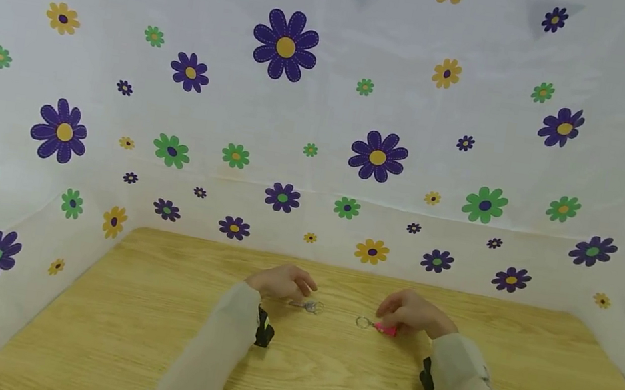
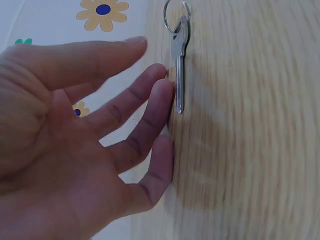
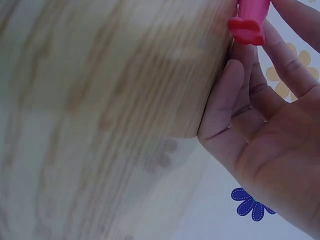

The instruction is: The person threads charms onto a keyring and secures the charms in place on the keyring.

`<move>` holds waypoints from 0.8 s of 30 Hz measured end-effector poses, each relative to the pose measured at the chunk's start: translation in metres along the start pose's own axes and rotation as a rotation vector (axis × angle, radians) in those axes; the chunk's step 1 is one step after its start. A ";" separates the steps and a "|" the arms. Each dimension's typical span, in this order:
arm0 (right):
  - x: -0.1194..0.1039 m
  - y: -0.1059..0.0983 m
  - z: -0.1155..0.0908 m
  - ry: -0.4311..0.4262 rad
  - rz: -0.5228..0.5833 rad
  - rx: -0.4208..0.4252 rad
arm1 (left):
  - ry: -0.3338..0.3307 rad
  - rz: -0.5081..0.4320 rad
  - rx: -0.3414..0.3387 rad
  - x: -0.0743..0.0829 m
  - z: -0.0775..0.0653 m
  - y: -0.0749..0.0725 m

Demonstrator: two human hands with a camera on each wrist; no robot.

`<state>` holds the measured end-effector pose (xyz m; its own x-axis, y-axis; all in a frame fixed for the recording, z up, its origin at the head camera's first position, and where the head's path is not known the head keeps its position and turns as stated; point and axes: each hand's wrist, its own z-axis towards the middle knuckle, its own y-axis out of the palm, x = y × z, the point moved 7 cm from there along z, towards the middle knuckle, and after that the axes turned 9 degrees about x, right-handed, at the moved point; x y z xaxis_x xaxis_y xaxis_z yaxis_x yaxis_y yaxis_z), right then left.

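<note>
A silver key [image 2: 180,65] with a metal ring [image 2: 165,17] through its head lies on the wooden table. Beside its blade is my left hand [image 2: 75,135], fingers loosely bent, tips near the tabletop and thumb raised apart from the key. Further right, my right hand [image 1: 413,311] pinches a pink keychain [image 1: 386,329] between thumb and forefinger, close over the table. Its metal ring [image 1: 363,322] points toward the key. In the right wrist view the pink charm [image 3: 252,20] shows a red flared end, while the fingertips on it are partly cut off.
The wood-grain table [image 1: 320,385] reaches back to a white flowered cloth [image 1: 313,107], which also rises at both sides. Each wrist wears a black strap [image 1: 263,329] below a pale sleeve [image 1: 204,354].
</note>
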<state>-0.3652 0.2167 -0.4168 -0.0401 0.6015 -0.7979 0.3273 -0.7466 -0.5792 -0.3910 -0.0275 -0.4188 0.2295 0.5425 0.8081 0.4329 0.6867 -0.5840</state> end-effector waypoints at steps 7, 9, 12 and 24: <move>-0.005 0.005 0.000 0.031 0.002 -0.007 | -0.115 -0.061 0.085 -0.012 -0.002 0.002; -0.005 0.007 0.000 0.031 -0.012 -0.012 | -0.117 -0.055 0.109 -0.012 -0.004 0.002; -0.003 0.007 0.001 0.058 -0.037 0.009 | -0.102 -0.041 0.112 -0.007 -0.005 0.005; -0.007 0.009 0.001 0.006 -0.055 0.050 | -0.105 0.054 0.160 -0.004 0.002 0.012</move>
<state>-0.3630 0.2058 -0.4163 -0.0508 0.6436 -0.7637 0.2767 -0.7256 -0.6300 -0.3885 -0.0207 -0.4295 0.1525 0.6227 0.7674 0.2765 0.7186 -0.6381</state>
